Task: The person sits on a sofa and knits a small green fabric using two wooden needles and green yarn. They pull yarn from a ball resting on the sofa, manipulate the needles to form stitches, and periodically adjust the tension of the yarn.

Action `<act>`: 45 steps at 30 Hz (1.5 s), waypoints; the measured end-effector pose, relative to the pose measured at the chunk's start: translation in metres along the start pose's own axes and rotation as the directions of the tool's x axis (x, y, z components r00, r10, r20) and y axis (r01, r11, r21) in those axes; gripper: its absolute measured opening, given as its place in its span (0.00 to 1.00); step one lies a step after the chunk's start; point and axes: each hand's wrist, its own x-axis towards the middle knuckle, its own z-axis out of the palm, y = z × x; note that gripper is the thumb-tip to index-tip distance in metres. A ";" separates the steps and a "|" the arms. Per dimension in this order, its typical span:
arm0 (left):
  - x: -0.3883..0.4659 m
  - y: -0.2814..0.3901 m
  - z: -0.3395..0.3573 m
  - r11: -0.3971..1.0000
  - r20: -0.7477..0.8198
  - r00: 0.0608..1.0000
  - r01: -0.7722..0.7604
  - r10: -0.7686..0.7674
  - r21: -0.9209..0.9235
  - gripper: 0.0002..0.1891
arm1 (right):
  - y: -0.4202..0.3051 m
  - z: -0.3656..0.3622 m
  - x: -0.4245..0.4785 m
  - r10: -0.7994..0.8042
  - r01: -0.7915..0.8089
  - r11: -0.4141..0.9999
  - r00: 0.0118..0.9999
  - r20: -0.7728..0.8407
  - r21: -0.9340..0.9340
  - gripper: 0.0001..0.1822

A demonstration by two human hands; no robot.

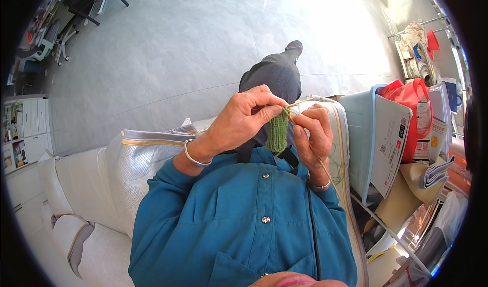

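Note:
A narrow piece of green ribbed knitting [277, 134] hangs between my hands, above my lap. My left hand [248, 115] pinches its top edge, where a light wooden knitting needle [303, 102] sticks out to the right. In my right hand [314, 134] is a second needle [326, 172], whose long end slants down past the wrist. Its tip meets the stitches beside my left fingertips. Loose green yarn [337, 161] trails to the right of my right hand over the pale seat cover. How the yarn runs through the right fingers is hard to make out.
I sit on a sofa with a white quilted cover [129, 172]. Close on the right stand a light blue plastic bin [358, 134], a cardboard box [392, 142] and a red bag [413, 96]. Grey floor [183, 50] lies ahead, with an office chair [49, 43] at the far left.

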 end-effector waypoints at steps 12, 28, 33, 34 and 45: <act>-0.005 0.005 0.010 0.999 -0.044 0.999 0.031 -0.030 0.025 0.06 | -0.006 0.007 0.000 0.047 -0.060 0.995 0.987 -0.155 -0.080 0.05; 0.002 0.004 0.013 0.991 -0.057 0.996 0.055 -0.062 -0.126 0.07 | -0.003 0.008 -0.011 0.171 -0.139 0.978 0.960 -0.221 0.155 0.04; 0.002 0.006 0.011 0.998 -0.061 0.997 0.039 -0.042 -0.047 0.08 | -0.008 0.004 -0.004 0.124 -0.107 0.987 0.982 -0.144 0.124 0.04; 0.002 0.006 0.011 0.998 -0.065 0.997 0.037 -0.040 -0.046 0.08 | -0.008 0.004 -0.004 0.127 -0.111 0.987 0.981 -0.144 0.117 0.04; 0.002 0.002 0.014 0.995 -0.101 0.991 0.084 -0.089 -0.057 0.07 | -0.005 0.006 -0.011 0.198 -0.184 0.978 0.967 -0.163 0.099 0.03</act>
